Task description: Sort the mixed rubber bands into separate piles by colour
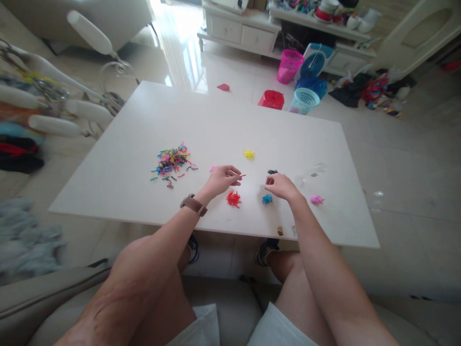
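A white table (201,115) is carrying a mixed heap (172,161) of coloured strips toward its left edge, while the left hand (226,178) and right hand (280,186) are hovering around its middle, the right curling its fingers, whether around anything I cannot tell. A red heap (234,199) and a blue heap (267,200) are lying nearer the near edge than a yellow heap (248,154). One red strip (243,176) is jutting from the left hand's pinching fingertips, mid-table.
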Motion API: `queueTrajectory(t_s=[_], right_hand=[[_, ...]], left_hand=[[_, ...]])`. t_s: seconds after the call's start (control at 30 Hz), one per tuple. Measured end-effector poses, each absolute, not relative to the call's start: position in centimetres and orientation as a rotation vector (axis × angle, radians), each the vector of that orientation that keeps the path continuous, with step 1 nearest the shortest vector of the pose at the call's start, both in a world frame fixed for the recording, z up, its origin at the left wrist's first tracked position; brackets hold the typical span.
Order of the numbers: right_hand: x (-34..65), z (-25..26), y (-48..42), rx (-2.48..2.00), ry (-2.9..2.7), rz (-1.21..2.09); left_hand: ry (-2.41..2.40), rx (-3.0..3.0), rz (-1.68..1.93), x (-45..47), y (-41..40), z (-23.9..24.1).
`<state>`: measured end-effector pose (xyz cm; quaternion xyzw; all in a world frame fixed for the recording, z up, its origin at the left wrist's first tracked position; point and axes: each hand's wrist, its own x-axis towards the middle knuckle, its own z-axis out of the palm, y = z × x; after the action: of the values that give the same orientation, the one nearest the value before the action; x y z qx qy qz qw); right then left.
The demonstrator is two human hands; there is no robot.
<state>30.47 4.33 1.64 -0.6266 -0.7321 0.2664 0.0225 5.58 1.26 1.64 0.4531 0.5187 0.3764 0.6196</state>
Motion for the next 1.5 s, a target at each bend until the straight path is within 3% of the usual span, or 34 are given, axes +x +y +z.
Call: queueTrajectory(t_s=[0.17,0.33,0.53,0.83,1.07,1.3,1.5], right_hand=[[27.4,2.3,3.7,-1.421,-1.825,1.255],[26.0,2.2,3.3,-1.283,-1.695,1.431],[25.9,1.8,3.2,-1.329,-1.779,1.380],[26.2,1.7,3.3,-1.472,-1.968,1.142],[26.3,2.0,3.2,-1.491,-2.018,1.098],[26.5,1.9,3.4,-1.498,-2.018,1.081],[26.4,2.3,3.3,-1.499,-2.025,1.063]], left_hand=[[1.145,1.069,0.842,5.8,1.2,1.4],[1.135,1.078,0.836,6.1,1.1,1.3],[1.157,1.160,0.740,5.4,1.4,1.0],[1.443,1.839,0.437,3.0,1.4,-1.9],[1.426,1.855,0.397,2.5,1.4,-1.6],[1.910,1.702,0.408,-2.4,2.3,-0.3],[2.207,1.624,0.466,-8.4,2.3,-2.3]])
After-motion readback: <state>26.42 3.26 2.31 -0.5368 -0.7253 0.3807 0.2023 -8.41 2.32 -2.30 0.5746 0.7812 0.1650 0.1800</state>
